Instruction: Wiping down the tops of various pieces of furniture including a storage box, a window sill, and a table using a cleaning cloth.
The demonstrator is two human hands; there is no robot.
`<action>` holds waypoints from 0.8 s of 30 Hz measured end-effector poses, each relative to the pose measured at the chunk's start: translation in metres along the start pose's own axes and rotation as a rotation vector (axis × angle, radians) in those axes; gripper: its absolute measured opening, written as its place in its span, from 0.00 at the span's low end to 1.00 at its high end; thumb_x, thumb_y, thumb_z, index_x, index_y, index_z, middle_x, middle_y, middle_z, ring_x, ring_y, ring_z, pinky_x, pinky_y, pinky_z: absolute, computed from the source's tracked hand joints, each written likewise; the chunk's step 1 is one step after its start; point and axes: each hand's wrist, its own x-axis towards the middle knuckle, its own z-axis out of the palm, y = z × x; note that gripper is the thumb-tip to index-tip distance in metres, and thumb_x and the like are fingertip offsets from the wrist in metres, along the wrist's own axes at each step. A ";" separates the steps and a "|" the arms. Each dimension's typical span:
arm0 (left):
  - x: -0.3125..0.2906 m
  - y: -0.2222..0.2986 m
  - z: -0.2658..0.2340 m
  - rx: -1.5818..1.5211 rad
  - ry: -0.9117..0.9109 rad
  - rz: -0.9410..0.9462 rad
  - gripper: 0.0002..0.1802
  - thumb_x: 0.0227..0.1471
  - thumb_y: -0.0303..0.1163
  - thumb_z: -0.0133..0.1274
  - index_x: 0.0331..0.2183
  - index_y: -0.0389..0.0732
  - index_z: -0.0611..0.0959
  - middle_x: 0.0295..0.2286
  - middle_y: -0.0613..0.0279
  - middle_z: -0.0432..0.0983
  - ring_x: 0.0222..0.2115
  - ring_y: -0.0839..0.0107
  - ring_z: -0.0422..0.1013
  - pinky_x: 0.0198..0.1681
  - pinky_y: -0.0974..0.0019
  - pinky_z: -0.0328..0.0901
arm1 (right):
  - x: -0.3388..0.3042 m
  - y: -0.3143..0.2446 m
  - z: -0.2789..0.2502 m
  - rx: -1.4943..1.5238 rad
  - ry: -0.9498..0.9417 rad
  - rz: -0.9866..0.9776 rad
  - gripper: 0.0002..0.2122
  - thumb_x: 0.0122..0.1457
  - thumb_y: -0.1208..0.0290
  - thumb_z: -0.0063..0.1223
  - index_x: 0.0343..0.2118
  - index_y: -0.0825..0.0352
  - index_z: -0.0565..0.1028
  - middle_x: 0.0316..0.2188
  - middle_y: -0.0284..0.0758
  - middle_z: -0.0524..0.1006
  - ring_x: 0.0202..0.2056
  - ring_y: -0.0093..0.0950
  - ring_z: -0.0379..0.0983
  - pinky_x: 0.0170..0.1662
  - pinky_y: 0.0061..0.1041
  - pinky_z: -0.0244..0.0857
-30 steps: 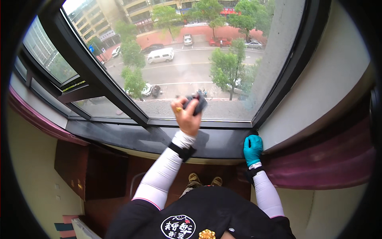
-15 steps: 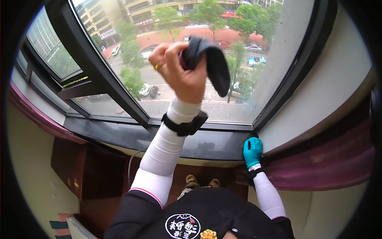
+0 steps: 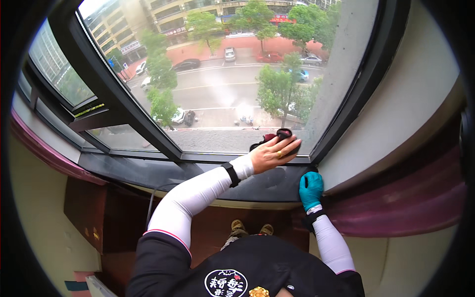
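Lowering since before: left hand (image 3: 271, 153), cloth (image 3: 277, 137)

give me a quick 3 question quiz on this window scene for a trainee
1. True or false: the bare left hand presses a dark crumpled cloth against the large glass window pane near its lower right corner.
2. Which hand wears the teal rubber glove? A) left B) right C) both
3. Fill in: the gloved right hand rests on the dark ____ below the pane.

Key: 1 true; 2 B; 3 window sill.
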 end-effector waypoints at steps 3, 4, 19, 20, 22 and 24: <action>-0.006 -0.011 -0.002 -0.052 -0.029 0.068 0.27 0.43 0.30 0.53 0.49 0.44 0.74 0.59 0.50 0.55 0.59 0.56 0.57 0.56 0.57 0.63 | 0.001 0.000 0.000 -0.018 0.003 -0.018 0.04 0.50 0.75 0.53 0.25 0.64 0.69 0.28 0.39 0.70 0.33 0.41 0.67 0.38 0.39 0.62; 0.003 -0.015 -0.008 -0.018 0.014 0.046 0.27 0.43 0.31 0.53 0.49 0.47 0.75 0.59 0.52 0.56 0.59 0.57 0.57 0.55 0.58 0.63 | 0.001 0.001 0.000 -0.019 0.003 -0.017 0.04 0.50 0.75 0.53 0.25 0.64 0.69 0.28 0.39 0.70 0.33 0.41 0.67 0.38 0.39 0.62; 0.121 -0.027 -0.036 0.208 0.245 -0.075 0.22 0.43 0.34 0.52 0.45 0.55 0.78 0.60 0.59 0.57 0.61 0.61 0.53 0.60 0.51 0.51 | 0.000 0.005 0.001 0.005 0.017 -0.030 0.05 0.50 0.75 0.53 0.24 0.64 0.68 0.27 0.39 0.70 0.32 0.41 0.67 0.37 0.40 0.61; 0.103 -0.019 -0.024 0.238 0.137 -0.006 0.21 0.44 0.35 0.52 0.45 0.54 0.78 0.60 0.59 0.57 0.60 0.60 0.54 0.59 0.51 0.52 | -0.001 0.006 -0.001 0.004 -0.008 -0.022 0.04 0.50 0.75 0.53 0.24 0.64 0.69 0.27 0.39 0.70 0.32 0.41 0.67 0.37 0.40 0.61; 0.060 -0.005 0.002 0.248 -0.121 0.129 0.23 0.45 0.36 0.50 0.47 0.51 0.76 0.60 0.59 0.58 0.61 0.62 0.53 0.59 0.52 0.53 | 0.000 0.003 -0.002 0.008 -0.036 -0.019 0.04 0.50 0.75 0.53 0.24 0.64 0.69 0.27 0.39 0.70 0.32 0.41 0.67 0.37 0.40 0.62; -0.002 0.002 0.039 0.221 -0.174 0.199 0.23 0.46 0.35 0.49 0.48 0.47 0.75 0.60 0.57 0.57 0.61 0.64 0.53 0.61 0.54 0.51 | 0.001 0.001 -0.002 0.007 -0.008 -0.034 0.04 0.50 0.75 0.54 0.24 0.64 0.69 0.27 0.39 0.70 0.33 0.41 0.67 0.38 0.40 0.62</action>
